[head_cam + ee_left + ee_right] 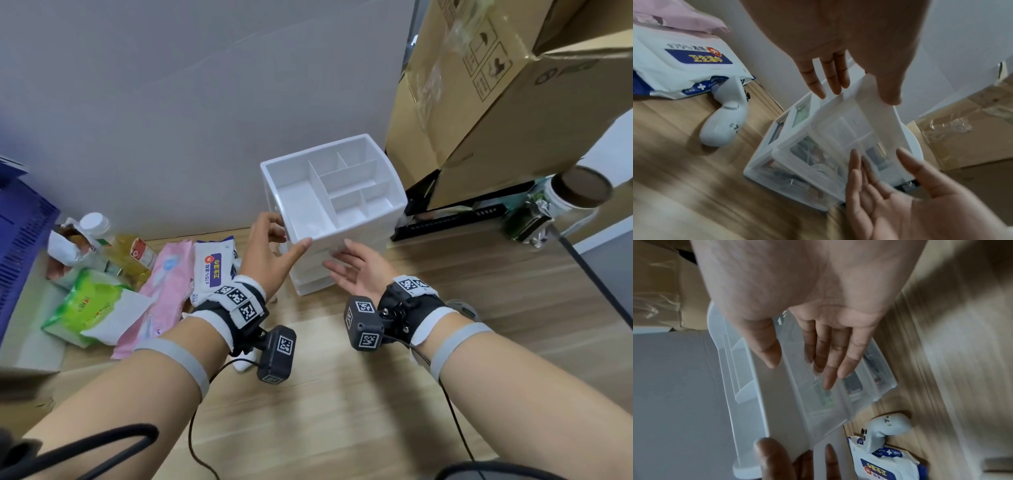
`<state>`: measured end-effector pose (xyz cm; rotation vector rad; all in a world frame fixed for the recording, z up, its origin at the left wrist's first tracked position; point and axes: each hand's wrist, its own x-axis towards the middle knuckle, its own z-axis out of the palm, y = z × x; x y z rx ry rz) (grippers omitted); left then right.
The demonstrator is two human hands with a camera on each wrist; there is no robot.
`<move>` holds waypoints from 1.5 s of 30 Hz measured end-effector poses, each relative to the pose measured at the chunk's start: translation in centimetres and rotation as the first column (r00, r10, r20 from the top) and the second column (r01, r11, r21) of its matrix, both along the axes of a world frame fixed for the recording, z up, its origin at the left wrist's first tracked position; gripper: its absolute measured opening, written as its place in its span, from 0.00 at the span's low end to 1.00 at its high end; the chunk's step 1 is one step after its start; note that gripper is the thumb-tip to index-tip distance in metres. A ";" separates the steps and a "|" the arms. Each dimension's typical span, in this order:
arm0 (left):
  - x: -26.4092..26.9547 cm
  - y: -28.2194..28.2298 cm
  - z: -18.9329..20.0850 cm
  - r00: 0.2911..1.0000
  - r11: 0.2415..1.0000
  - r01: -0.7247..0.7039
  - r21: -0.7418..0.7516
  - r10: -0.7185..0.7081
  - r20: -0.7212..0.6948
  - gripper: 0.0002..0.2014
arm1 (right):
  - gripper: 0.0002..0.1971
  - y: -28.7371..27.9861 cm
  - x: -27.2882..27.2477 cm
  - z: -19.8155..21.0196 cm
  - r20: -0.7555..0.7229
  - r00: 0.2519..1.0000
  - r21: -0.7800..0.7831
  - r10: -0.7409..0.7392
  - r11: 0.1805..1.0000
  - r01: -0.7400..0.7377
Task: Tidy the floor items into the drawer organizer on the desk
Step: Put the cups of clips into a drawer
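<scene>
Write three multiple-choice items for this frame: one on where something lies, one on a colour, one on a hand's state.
1. Where does the wet-wipes pack lie relative to the drawer organizer?
A. inside its top tray
B. on the floor to its left
C. on the cardboard box

2. What colour is the long flat pack beside the wipes?
A. pink
B. black
C. orange

3. How is the right hand?
A. fisted
B. pinching a bottle
C. open, fingers straight, at the organizer's front

Key: 1 B, the head view shows the wipes on the wooden floor, left of the organizer; 2 A, its wrapper is pale pink; 3 C, its fingers are extended and hold nothing.
</scene>
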<state>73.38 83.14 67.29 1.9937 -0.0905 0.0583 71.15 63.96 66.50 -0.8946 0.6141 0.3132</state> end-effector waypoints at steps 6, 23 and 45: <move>1.0 -0.4 -0.2 0.996 0.997 -0.063 -0.047 0.060 -0.071 0.23 | 0.13 -2.0 -3.5 -0.1 -0.026 0.997 -0.121 0.077 0.989 -0.080; -1.6 -3.4 -1.4 0.936 0.978 -0.199 -0.064 0.170 -0.307 0.30 | 0.24 -16.8 -10.7 -7.4 -0.466 0.862 -0.864 0.197 0.108 -0.492; -1.6 -2.8 0.7 0.942 0.995 -0.101 0.019 0.102 -0.319 0.35 | 0.14 -8.0 -4.6 6.3 -0.055 0.632 -0.976 0.773 -0.176 0.131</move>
